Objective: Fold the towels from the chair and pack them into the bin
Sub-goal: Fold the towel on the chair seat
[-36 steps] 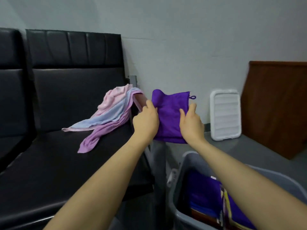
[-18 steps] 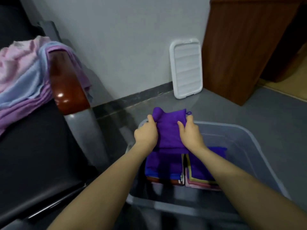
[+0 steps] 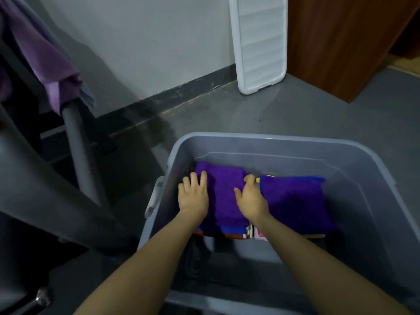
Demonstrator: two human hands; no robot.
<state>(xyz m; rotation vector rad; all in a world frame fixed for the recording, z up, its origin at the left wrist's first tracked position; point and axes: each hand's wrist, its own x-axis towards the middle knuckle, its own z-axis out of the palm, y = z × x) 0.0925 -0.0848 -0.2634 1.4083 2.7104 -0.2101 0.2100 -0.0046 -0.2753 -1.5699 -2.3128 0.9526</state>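
Purple towel (image 3: pixel 223 196) folded on left stack in grey bin (image 3: pixel 354 169), frame centre; my left hand (image 3: pixel 193 196) flat on it, right hand (image 3: pixel 251 198) gripping its right edge.

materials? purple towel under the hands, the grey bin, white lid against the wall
Purple towel: looks like microfibre or terry cloth, matte and fuzzy, soft rounded folds.
Grey bin: likely moulded plastic, smooth semi-matte, stepped wall and rolled rim.
White lid: probably plastic too, ribbed panel, slight sheen.
Left hand and right hand rest on the towel.
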